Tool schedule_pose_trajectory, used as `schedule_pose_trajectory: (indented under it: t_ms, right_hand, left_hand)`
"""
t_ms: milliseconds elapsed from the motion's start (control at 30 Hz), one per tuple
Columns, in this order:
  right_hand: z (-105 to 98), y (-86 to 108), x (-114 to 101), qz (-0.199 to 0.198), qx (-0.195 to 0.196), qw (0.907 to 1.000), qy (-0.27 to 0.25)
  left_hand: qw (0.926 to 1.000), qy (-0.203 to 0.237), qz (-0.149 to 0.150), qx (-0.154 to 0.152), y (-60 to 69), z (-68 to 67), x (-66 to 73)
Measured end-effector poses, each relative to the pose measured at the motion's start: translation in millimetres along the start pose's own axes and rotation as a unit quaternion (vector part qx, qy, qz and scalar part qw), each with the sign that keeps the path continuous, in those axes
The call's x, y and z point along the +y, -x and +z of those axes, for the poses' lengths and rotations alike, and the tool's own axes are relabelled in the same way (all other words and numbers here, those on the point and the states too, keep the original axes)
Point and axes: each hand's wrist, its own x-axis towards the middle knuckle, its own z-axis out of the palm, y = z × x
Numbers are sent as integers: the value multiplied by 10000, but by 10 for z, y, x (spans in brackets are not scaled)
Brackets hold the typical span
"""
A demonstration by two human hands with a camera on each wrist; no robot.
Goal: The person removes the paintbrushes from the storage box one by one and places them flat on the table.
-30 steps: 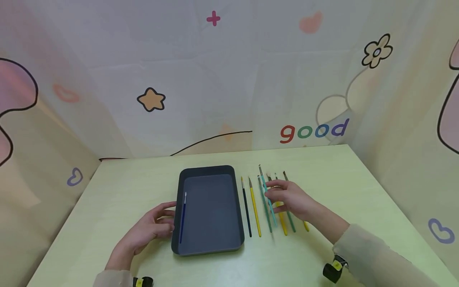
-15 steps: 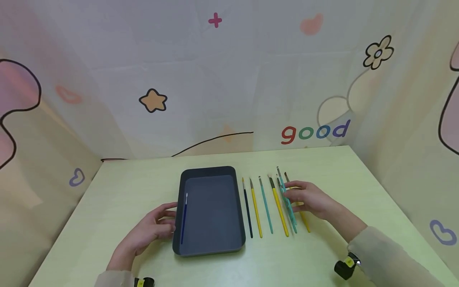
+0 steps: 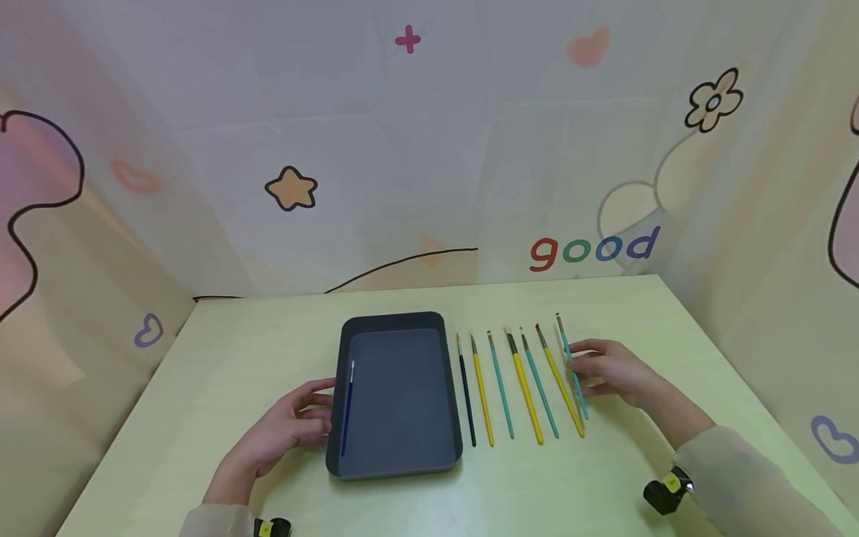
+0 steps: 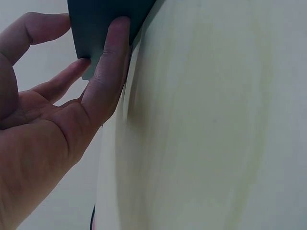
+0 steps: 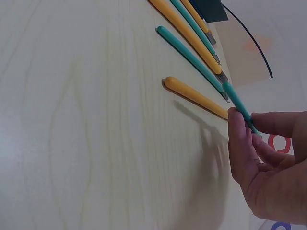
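In the head view, a dark grey tray [image 3: 455, 403] lies on the table with a dark blue paintbrush [image 3: 347, 410] along its left side. My left hand [image 3: 285, 429] touches the outside of the tray's left wall with its fingertips; the left wrist view shows the extended fingers against the tray [image 4: 98, 28]. My right hand [image 3: 617, 373] pinches a teal paintbrush [image 3: 573, 369] by thumb and fingers, tilted slightly and held just above the table. In the right wrist view, the teal paintbrush's handle [image 5: 235, 98] sticks out past the fingertips. Directly left of it lies a yellow paintbrush [image 3: 560, 382].
Between the tray and my right hand, several paintbrushes lie side by side, among them a dark one [image 3: 467, 395], a thick yellow one [image 3: 526, 388] and a teal one [image 3: 540, 384]. A patterned cloth backdrop [image 3: 376, 186] rises behind the table [image 3: 537, 492].
My right hand has carried the teal paintbrush rightward, over the other brushes, to the right end of the row. My left hand has stayed at the tray. The view has shifted slightly.
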Motion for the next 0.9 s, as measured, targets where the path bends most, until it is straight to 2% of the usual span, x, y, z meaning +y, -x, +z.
schedule_pose_trajectory:
  t_ms: [233, 467, 900]
  right_hand:
    - [-60, -10, 49, 8, 268, 9985, 478]
    - [-88, -22, 67, 126, 543, 9909, 1226]
    - [20, -38, 75, -142, 813, 9775, 1943]
  left_hand:
    - [10000, 87, 11, -30, 3, -2, 9]
    - [9999, 123, 56, -63, -1, -8, 12]
    - [9999, 120, 68, -88, 2, -7, 11]
